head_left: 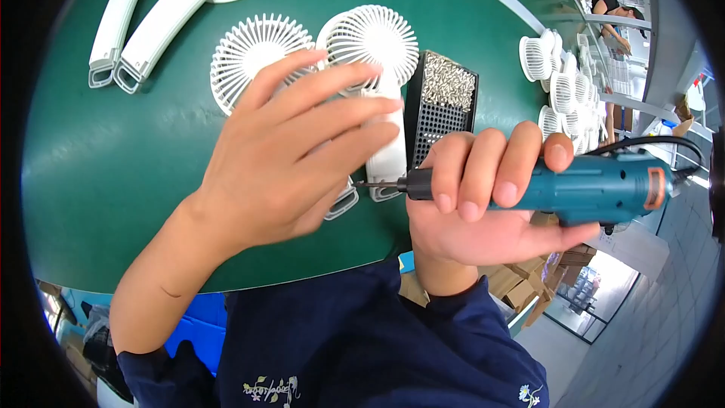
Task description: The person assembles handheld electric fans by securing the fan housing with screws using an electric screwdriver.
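My right hand (491,189) is wrapped around a teal electric screwdriver (581,189), held sideways with its thin bit pointing left. The bit's tip is close to my left hand (294,136), which hovers with fingers stretched out and apart. Under the left hand lie two white handheld fans. The left fan (260,49) has its handle mostly hidden by that hand. Of the right fan (370,41), the round slatted head and part of the handle show. A black tray of small silver screws (451,83) lies just right of the fans, partly covered by my right hand.
Two more white handheld fans (170,23) lie at the far left of the green table (136,181). Stacked white fan heads (563,91) stand to the right. Another person (615,19) is at the upper right. Cardboard boxes (521,287) sit below the table edge.
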{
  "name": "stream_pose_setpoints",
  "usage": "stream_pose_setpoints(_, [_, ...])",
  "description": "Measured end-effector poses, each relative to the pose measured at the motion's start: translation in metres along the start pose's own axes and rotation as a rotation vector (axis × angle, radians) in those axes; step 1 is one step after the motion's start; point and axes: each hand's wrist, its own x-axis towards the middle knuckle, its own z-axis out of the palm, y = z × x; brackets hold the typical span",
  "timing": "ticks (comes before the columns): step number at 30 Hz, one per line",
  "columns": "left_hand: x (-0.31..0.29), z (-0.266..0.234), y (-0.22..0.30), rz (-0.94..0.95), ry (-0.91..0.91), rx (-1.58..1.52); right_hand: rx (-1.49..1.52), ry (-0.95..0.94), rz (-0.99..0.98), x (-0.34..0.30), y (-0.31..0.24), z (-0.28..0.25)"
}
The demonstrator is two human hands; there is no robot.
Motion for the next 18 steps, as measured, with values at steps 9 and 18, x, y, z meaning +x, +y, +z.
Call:
stream_pose_setpoints(9, [0.002,0.000,0.013,-0.016,-0.043,-0.169,0.189,0.186,-0.056,0.001,-0.003,-0.010])
stream_pose_setpoints(18, [0.002,0.003,0.013,-0.064,-0.045,-0.206,0.094,-0.016,-0.052,-0.001,-0.005,-0.008])
